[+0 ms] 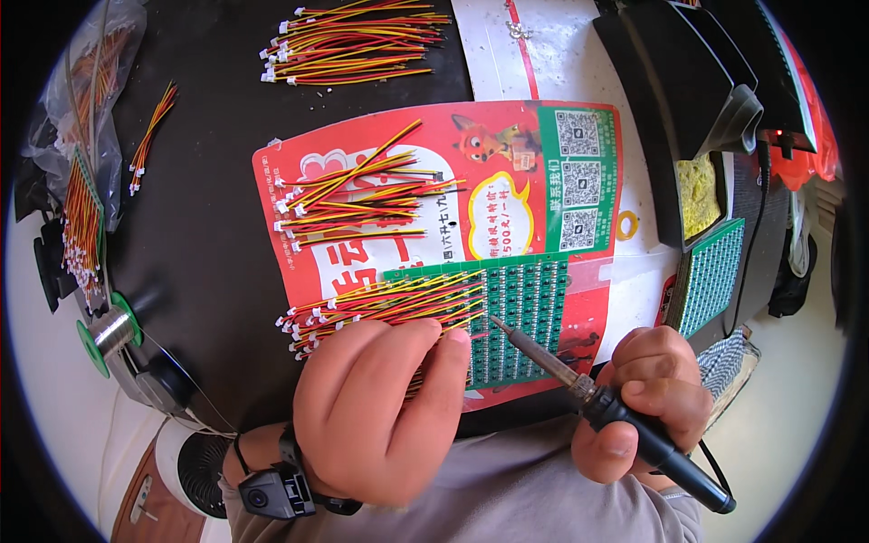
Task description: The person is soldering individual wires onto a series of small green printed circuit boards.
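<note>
wires (398, 294) in red, yellow and black lie across the left part of a green circuit panel (525, 317), white connectors (317, 312) outermost; i judge them light and springy, best pinched near their right ends. from my remote view, the left hand (380, 398) curls over them, thumb and forefinger close, but i can't tell if they grip one. the panel looks thin, stiff, easily scorched. beneath, a red card (593, 312) bears printed characters and square codes (580, 184). a soldering iron (599, 405), tip near the wire ends, sits grasped in the right hand (665, 380).
</note>
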Tool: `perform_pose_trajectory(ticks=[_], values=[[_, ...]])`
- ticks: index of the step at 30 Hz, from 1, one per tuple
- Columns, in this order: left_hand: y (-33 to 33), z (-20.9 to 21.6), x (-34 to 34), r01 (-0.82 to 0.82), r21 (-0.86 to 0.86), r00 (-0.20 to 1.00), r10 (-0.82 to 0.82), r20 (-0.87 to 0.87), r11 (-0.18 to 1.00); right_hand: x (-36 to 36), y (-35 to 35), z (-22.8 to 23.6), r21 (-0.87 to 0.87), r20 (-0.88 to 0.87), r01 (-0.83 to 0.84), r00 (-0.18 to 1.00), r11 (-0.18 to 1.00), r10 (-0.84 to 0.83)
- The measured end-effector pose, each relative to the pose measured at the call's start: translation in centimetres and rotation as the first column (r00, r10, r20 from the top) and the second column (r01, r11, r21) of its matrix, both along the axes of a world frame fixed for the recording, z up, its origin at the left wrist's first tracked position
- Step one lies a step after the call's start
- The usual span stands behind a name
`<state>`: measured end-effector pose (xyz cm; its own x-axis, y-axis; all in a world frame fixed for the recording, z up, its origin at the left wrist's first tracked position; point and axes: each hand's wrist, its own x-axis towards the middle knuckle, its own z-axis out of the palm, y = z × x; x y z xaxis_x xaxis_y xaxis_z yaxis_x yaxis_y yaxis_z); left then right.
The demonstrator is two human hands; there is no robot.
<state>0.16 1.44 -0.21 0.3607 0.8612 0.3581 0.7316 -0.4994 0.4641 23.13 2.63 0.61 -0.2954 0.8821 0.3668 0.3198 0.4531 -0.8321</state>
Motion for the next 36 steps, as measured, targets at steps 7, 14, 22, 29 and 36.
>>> perform_pose_trajectory(ticks=[7,14,22,29,36], values=[[-0.61,0.56,0.27,-0.019,-0.032,1.0,0.019,0.003,0.999,-0.08,0.19,-0.03,0.002,0.004,-0.019,1.0,1.0,0.019],[-0.6,0.1,0.29,0.001,-0.087,0.999,0.004,0.047,0.996,-0.05,0.3,0.27,-0.024,0.039,-0.045,0.998,0.999,0.046],[-0.53,0.15,0.2,0.012,-0.098,0.999,-0.008,0.044,0.995,-0.04,0.39,0.19,-0.021,0.043,-0.064,0.997,0.998,0.065],[-0.58,0.08,0.32,-0.001,-0.091,0.999,0.006,0.053,0.996,-0.01,0.4,0.27,-0.029,0.039,-0.066,0.997,0.997,0.067],[-0.56,0.12,0.44,-0.014,-0.104,0.999,0.018,0.041,0.994,-0.12,0.46,0.21,-0.029,0.051,-0.058,0.997,0.998,0.059]])
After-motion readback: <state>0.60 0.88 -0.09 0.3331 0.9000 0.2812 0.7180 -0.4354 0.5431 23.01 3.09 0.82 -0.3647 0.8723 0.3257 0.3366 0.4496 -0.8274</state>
